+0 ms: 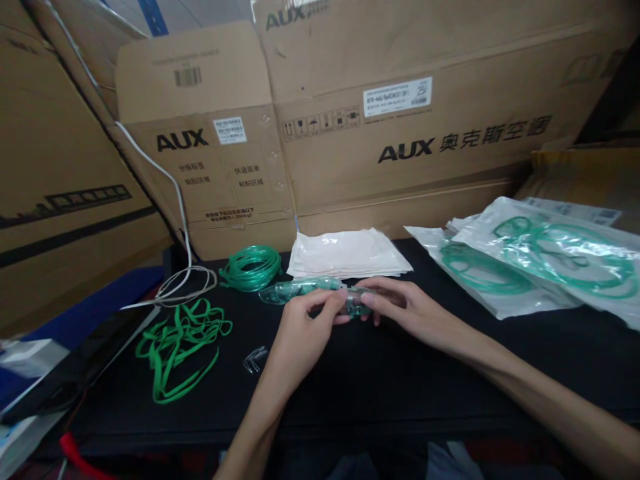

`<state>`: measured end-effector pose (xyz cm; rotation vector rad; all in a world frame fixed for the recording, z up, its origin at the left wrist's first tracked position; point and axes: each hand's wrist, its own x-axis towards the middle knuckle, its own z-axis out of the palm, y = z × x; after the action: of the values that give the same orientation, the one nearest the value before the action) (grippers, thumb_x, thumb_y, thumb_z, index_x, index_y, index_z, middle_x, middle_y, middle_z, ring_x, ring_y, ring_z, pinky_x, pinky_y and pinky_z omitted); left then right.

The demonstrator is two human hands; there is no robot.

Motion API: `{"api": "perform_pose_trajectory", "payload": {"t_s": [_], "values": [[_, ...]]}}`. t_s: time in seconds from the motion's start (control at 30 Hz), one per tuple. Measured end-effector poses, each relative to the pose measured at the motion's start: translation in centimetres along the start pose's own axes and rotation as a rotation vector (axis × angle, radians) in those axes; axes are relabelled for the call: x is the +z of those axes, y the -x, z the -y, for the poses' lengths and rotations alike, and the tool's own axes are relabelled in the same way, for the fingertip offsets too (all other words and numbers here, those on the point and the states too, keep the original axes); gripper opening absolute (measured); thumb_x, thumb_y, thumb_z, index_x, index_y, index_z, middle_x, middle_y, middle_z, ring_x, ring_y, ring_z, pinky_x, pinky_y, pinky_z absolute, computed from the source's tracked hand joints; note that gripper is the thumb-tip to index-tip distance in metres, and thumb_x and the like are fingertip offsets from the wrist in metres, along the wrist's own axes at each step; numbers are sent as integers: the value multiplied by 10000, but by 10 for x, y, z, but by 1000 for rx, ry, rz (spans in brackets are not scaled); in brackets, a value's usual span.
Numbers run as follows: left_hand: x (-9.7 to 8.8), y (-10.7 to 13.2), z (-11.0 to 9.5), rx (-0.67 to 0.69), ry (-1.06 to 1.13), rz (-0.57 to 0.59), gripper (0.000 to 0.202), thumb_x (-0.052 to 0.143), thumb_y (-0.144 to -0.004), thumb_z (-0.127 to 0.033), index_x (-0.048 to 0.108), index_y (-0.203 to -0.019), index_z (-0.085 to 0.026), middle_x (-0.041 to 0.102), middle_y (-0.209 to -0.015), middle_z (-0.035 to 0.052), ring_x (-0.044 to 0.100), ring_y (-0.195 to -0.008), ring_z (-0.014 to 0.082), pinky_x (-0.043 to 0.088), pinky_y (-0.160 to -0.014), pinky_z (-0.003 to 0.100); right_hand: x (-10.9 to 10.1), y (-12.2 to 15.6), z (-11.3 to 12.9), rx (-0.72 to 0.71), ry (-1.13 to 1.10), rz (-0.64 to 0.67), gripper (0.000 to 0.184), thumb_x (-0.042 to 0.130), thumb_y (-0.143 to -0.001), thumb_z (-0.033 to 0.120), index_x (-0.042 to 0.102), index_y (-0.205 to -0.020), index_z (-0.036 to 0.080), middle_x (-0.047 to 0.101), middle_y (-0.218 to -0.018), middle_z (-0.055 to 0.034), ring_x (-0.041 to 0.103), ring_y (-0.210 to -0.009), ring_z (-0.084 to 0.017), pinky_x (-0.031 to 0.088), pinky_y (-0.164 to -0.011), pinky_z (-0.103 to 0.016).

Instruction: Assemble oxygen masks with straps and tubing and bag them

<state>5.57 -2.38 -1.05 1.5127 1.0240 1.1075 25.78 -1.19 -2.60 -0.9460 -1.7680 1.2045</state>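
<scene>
Over the black table, both hands meet at a small clear plastic piece (356, 301), whose exact kind I cannot make out. My left hand (313, 320) grips its left side between thumb and fingers. On its right side, the thumb and fingers of my right hand (395, 300) are closed. Just behind my left hand lie clear greenish plastic masks (285, 291), partly hidden. A coil of green tubing (251, 268) sits to their left. Nearer me are a loose heap of green elastic straps (183, 343) and a few thin metal strips (255, 359).
Flat white plastic bags (350, 253) are stacked behind the hands. At right lie clear packages with green tubing (550, 257). Large cardboard boxes (400, 133) wall off the back and left. A white cable (180, 200) hangs down at left, near a dark device (110, 340).
</scene>
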Motion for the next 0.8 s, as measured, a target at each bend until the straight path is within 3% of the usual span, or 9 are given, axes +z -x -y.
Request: {"api": "perform_pose_trajectory", "payload": {"t_s": [0.13,0.33,0.5,0.6,0.8], "values": [[-3,-2,1,-132,142,48,372,695,-839,-485,776,-823,-123,701,-856,73,654,-927,221,636,-776,316,3,2,7,-10,30,-33,410,670,-905,493,686,-1168,179,712,-1102,-63,651,-840,-166,542,-758,-304],[-5,-1,6,-49,37,115,359,643,-894,-459,764,-1001,-139,720,-936,94,676,-907,230,607,-607,244,1,2,5,44,101,-40,465,629,-913,539,709,-1174,163,755,-1086,-89,679,-906,-221,542,-814,-360],[-5,0,13,18,-170,103,370,532,-969,-448,736,-1107,-173,728,-922,78,705,-769,207,518,-472,207,1,2,3,10,103,-31,471,645,-923,464,653,-1306,190,722,-1242,-87,695,-996,-227,558,-855,-364],[-5,-1,13,34,-230,105,366,525,-974,-449,744,-1087,-179,728,-874,63,703,-724,195,516,-483,216,1,2,2,-20,113,-13,427,649,-926,455,683,-1269,202,733,-1229,-76,683,-1084,-245,548,-932,-385],[-5,-3,12,-21,-163,144,349,562,-951,-413,764,-1082,-161,742,-905,71,709,-833,211,569,-561,223,2,0,-2,-32,119,15,423,638,-937,496,728,-1224,198,759,-1187,-71,703,-1054,-240,547,-954,-389]]}}
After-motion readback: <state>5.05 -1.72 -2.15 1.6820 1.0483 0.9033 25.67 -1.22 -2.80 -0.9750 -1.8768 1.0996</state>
